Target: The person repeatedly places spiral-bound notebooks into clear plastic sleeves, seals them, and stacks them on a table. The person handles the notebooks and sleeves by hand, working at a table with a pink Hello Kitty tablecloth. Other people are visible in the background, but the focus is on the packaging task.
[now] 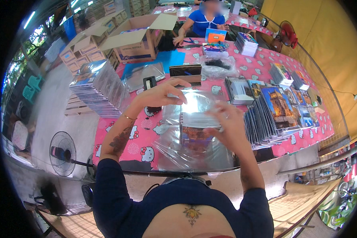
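A spiral notebook (pixel 195 135) with a building picture on its cover lies in front of me, with a white strip along its far part. Clear plastic film (pixel 174 152) spreads around and under it, shiny with glare. Over the film's far left part is my left hand (pixel 168 94), its fingers curved and apart; I see nothing between them. My right hand (pixel 228 125) is at the notebook's right side, partly blurred, thumb and fingers spread. Whether either hand touches the film is unclear. Beyond my left wrist stands a black tape dispenser (pixel 150 84).
Stacked spiral notebooks (pixel 279 109) stand close on the right; a tall wrapped stack (pixel 97 87) is at the left. Behind are a cardboard box (pixel 135 43), a dark open box (pixel 185 75) and crumpled plastic (pixel 218 65). Across the pink table (pixel 146 137) sits a person (pixel 206 20) in blue.
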Available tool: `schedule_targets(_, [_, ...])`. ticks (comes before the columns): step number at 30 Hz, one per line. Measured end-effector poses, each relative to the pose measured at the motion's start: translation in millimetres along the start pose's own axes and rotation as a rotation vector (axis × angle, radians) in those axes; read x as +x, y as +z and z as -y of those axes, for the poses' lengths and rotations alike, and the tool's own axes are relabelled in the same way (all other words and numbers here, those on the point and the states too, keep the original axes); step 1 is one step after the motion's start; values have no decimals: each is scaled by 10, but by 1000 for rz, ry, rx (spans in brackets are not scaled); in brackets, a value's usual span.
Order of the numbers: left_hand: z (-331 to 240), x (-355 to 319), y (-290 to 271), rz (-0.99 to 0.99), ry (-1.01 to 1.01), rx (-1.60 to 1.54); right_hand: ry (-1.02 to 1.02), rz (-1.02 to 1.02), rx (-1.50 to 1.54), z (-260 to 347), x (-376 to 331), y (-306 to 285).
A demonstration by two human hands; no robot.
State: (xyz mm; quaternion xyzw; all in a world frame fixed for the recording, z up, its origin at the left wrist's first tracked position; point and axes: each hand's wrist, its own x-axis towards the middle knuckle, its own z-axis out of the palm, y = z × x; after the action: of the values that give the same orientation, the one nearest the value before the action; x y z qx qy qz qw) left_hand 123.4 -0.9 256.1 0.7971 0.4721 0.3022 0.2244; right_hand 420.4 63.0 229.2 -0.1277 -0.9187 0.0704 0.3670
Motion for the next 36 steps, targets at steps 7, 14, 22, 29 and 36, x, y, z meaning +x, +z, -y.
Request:
schedule_targets(7, [95, 333, 540, -167, 173, 228, 159, 106, 355, -759, -687, 600])
schedule_targets(14, [453, 428, 1237, -206, 152, 293, 50, 304, 223, -579, -618, 795])
schedule_targets(22, [357, 497, 1293, -420, -113, 499, 86, 313, 390, -642, -574, 730])
schedule_targets(29, [-526, 218, 891, -87, 142, 804, 747, 243, 914, -1156, -124, 1029])
schedule_targets(36, [680, -96, 1058, -285, -475, -559, 280, 117, 696, -936, 130, 888])
